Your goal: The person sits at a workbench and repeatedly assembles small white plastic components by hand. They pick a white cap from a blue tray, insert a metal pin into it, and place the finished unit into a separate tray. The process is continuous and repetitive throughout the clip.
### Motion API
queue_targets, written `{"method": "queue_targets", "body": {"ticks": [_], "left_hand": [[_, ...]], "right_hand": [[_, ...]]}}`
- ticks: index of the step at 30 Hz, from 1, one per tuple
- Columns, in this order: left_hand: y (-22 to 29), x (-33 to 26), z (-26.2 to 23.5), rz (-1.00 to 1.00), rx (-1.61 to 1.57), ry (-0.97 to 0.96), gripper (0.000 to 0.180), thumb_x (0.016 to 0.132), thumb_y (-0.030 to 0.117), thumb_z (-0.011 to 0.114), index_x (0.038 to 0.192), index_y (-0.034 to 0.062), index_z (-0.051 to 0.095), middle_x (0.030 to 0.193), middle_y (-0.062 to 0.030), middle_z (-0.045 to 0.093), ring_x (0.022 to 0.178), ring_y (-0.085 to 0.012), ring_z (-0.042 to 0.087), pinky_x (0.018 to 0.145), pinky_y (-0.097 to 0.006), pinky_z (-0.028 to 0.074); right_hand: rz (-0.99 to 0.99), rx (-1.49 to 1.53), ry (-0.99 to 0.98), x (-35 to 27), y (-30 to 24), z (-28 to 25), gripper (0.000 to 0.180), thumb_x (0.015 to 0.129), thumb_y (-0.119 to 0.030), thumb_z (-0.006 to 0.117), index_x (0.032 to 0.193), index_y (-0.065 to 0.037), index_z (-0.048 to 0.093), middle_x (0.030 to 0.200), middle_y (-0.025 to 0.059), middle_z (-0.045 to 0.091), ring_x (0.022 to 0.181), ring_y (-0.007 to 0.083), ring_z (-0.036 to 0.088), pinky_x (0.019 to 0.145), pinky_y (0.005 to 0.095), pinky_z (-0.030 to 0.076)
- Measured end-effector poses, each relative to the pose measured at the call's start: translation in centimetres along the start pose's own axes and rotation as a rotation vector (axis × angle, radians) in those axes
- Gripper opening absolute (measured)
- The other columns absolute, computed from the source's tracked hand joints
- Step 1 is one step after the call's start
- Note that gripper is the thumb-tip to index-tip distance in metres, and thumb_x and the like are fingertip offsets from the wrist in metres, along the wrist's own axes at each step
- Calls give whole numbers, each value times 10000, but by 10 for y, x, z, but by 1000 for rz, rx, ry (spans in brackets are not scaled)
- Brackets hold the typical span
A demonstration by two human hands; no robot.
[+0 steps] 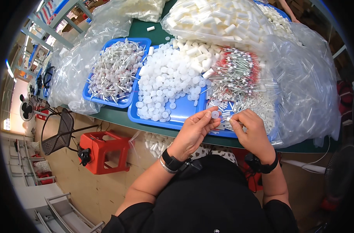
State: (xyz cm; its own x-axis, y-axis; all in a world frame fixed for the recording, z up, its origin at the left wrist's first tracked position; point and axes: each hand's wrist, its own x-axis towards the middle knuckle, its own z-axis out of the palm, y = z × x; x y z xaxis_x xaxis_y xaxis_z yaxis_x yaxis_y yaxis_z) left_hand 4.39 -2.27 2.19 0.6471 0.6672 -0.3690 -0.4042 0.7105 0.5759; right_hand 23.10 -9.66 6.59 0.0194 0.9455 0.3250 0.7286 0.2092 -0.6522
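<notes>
Between the thumb and fingers of my left hand (194, 131) is a small translucent white plastic cap (215, 114), round with a hole-like centre. My right hand (251, 130) is just to its right, thumb and index finger pinched together; what they hold is too small to make out. Both hands are over the near edge of a blue tray. In that tray, beyond my hands, lie many short clear tubes (254, 104) and a heap of thin metal pins with red and white ends (236, 69). More translucent caps (167, 79) fill the tray to the left.
A blue tray (90, 97) at the left holds assembled cap-and-stem pieces (116, 70). Clear bags of white foam-like cylinders (219, 19) stand at the back. A large plastic bag (305, 81) lies on the right. A red stool (103, 153) and dark chair (62, 132) stand left of the table.
</notes>
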Motion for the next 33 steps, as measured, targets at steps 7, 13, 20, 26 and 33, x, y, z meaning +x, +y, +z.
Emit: {"method": "queue_targets", "body": {"ticks": [7, 13, 20, 26, 33], "left_hand": [[-1, 1, -4, 32, 70, 8, 362, 978, 151, 597, 1282, -42, 556, 1105, -93, 662, 994, -147, 644, 904, -255, 532], [3, 1, -4, -16, 85, -21, 341, 973, 158, 612, 1255, -30, 576, 1050, -63, 655, 889, -104, 637, 855, -242, 533], [3, 2, -6, -46, 22, -34, 336, 978, 156, 600, 1250, -38, 574, 1051, -83, 663, 911, -128, 650, 845, -239, 547], [1, 4, -8, -33, -2, -23, 326, 974, 167, 608, 1226, -38, 583, 1028, -76, 664, 901, -124, 653, 841, -230, 549], [1, 3, -5, -76, -46, -5, 332, 972, 171, 613, 1231, -33, 579, 1013, -65, 663, 901, -119, 653, 841, -222, 547]], "right_hand": [[11, -44, -35, 0, 1, -1, 73, 837, -69, 665, 801, -26, 618, 697, 91, 582, 669, 274, 547, 634, 389, 432], [43, -93, 3, 2, 0, -1, 81, 844, -77, 666, 798, -31, 617, 677, 81, 579, 648, 271, 549, 641, 383, 432], [-39, -127, 25, 4, -2, -2, 80, 829, -70, 683, 803, -33, 617, 709, 83, 582, 681, 275, 547, 649, 386, 426], [-185, -285, 19, 5, -7, -5, 93, 785, -60, 711, 819, -51, 625, 732, 71, 558, 697, 264, 533, 651, 380, 418], [-282, -366, 3, 5, -10, -6, 104, 769, -59, 720, 824, -66, 631, 720, 51, 538, 683, 238, 520, 639, 364, 402]]}}
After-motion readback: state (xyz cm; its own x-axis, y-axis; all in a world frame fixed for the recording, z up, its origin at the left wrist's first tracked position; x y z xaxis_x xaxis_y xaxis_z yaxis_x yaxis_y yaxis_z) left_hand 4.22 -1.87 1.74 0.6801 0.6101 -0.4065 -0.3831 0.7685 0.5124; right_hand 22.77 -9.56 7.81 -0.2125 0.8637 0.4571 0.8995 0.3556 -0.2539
